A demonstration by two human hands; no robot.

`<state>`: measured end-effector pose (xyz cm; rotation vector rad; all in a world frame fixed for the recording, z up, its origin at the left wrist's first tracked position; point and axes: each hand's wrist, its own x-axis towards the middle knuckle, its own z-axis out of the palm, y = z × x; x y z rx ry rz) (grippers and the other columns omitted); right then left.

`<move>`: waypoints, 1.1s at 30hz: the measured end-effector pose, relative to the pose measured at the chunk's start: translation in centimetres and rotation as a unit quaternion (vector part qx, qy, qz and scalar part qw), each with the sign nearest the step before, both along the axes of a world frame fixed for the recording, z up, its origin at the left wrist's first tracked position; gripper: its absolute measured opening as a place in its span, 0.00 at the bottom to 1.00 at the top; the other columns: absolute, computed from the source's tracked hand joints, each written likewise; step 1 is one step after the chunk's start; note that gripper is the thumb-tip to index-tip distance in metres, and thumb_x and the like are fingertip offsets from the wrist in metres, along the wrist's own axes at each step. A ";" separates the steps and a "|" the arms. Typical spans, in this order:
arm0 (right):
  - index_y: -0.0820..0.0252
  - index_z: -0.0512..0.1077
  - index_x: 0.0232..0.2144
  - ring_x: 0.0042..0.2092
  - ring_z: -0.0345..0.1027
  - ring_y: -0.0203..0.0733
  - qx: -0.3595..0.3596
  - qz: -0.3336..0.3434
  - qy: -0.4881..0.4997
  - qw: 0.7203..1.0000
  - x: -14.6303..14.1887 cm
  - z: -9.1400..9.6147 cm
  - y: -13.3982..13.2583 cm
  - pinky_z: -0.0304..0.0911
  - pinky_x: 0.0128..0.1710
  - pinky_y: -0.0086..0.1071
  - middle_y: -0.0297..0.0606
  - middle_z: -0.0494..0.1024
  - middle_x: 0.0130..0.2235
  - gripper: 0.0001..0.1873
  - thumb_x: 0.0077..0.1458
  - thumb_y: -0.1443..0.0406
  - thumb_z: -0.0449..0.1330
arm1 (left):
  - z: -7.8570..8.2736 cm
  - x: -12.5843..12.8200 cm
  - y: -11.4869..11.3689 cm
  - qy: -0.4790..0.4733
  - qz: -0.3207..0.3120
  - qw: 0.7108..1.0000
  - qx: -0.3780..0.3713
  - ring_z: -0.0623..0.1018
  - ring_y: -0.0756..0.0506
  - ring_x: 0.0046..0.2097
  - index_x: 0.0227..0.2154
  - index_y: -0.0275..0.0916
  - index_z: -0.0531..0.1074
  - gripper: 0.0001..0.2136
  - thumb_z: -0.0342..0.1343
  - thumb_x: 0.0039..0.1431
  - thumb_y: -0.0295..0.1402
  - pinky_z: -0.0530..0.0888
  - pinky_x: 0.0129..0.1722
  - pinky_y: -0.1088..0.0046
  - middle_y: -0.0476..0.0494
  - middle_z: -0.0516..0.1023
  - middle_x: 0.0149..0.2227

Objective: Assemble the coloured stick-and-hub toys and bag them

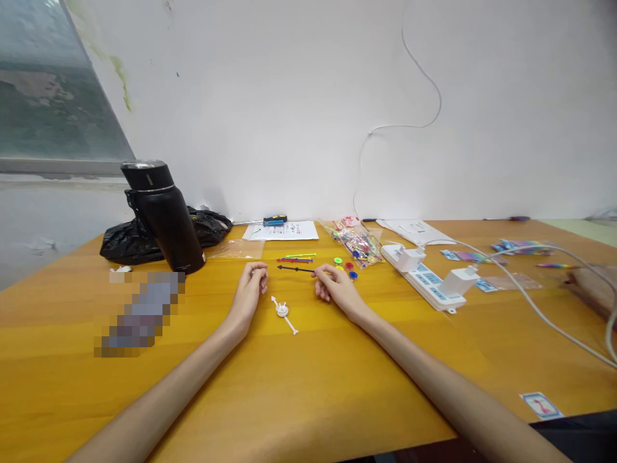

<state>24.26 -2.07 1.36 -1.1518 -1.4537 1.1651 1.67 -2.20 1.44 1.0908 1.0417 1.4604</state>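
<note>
My left hand (251,287) rests on the wooden table (308,373), fingers curled loosely, and I cannot make out anything in them. My right hand (334,287) rests opposite with its fingers curled, its fingertips at the end of a thin black stick (295,269). Between the hands lies a small white piece with a round hub and thin arms (283,312). Just beyond lie red (294,260) and yellow-green (299,255) sticks and several small coloured round pieces (346,266).
A black flask (162,216) stands at the left before a black bag (131,240). A paper sheet (281,230), a screwdriver (274,220), a clear bag of coloured parts (358,244), a white power strip (427,279) with plugs and cables lie further back and right. Another person's hand (592,289) shows at the right edge.
</note>
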 end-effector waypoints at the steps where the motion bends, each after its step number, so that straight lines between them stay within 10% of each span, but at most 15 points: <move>1: 0.60 0.69 0.35 0.20 0.62 0.31 0.005 -0.009 -0.013 1.000 -0.2 -0.1 0.4 0.56 0.18 0.24 0.31 0.73 0.21 0.20 0.62 0.48 0.57 | -0.3 0.0 0.1 0.003 0.008 1.000 -0.006 0.65 0.52 0.28 0.37 0.41 0.68 0.08 0.56 0.56 0.36 0.62 0.28 0.76 0.54 0.66 0.29; 16: 0.60 0.67 0.29 0.17 0.62 0.33 0.028 -0.112 -0.096 0.989 -2.4 -0.3 5.2 0.56 0.16 0.25 0.36 0.74 0.20 0.16 0.65 0.56 0.55 | -0.1 0.1 0.0 0.021 0.016 1.000 0.016 0.65 0.52 0.27 0.40 0.41 0.67 0.10 0.51 0.53 0.29 0.63 0.30 0.75 0.51 0.69 0.35; 26: 0.57 0.65 0.35 0.24 0.60 0.33 0.072 0.018 -0.017 0.997 -2.1 0.3 0.3 0.56 0.24 0.26 0.29 0.70 0.25 0.16 0.64 0.50 0.56 | 0.5 0.2 -0.9 0.130 -0.089 0.981 0.112 0.78 0.46 0.42 0.51 0.42 0.61 0.11 0.47 0.70 0.39 0.72 0.42 0.69 0.41 0.77 0.48; 33: 0.54 0.68 0.54 0.36 0.67 0.38 0.234 0.044 -0.157 0.959 -2.9 1.6 -3.0 0.63 0.38 0.31 0.35 0.74 0.39 0.17 0.65 0.57 0.59 | 2.0 -0.2 -2.7 0.365 -0.178 0.894 0.188 0.78 0.41 0.50 0.56 0.44 0.65 0.14 0.47 0.72 0.38 0.70 0.52 0.64 0.41 0.78 0.49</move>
